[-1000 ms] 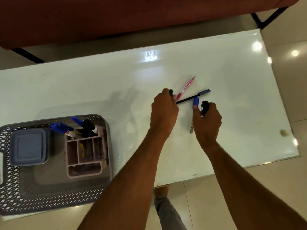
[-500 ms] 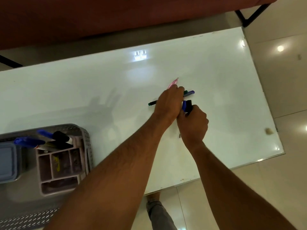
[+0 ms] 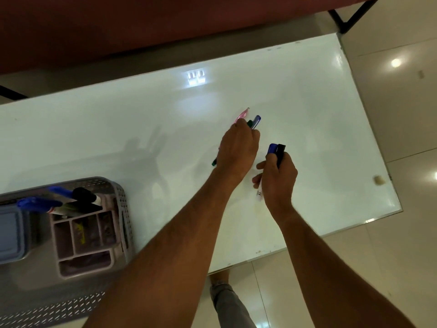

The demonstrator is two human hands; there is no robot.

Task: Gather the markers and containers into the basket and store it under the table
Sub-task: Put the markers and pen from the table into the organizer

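Note:
My left hand [image 3: 237, 151] is closed around a bundle of thin pens at the middle of the white table [image 3: 307, 110]: a pink pen [image 3: 242, 114], a blue-capped pen [image 3: 256, 121] and a green-tipped one [image 3: 214, 162] stick out of the fist. My right hand [image 3: 279, 177] grips two thick markers, blue cap [image 3: 272, 148] and black cap [image 3: 281, 150] pointing up. At the left stands the grey perforated basket [image 3: 121, 204] holding a pink divided organiser [image 3: 82, 235] with several markers [image 3: 59, 200] and a blue lidded box [image 3: 9, 233].
A small beige lump [image 3: 379, 180] lies near the table's right edge. A dark red sofa [image 3: 142, 24] with a black leg [image 3: 345, 20] runs behind the table. Glossy tiled floor [image 3: 390, 256] surrounds it, and my own leg [image 3: 227, 301] shows below the front edge.
My left hand has gathered the pink, blue and green pens into its fist. My right hand, still holding the two markers, has drawn apart from the left. The view shifted left.

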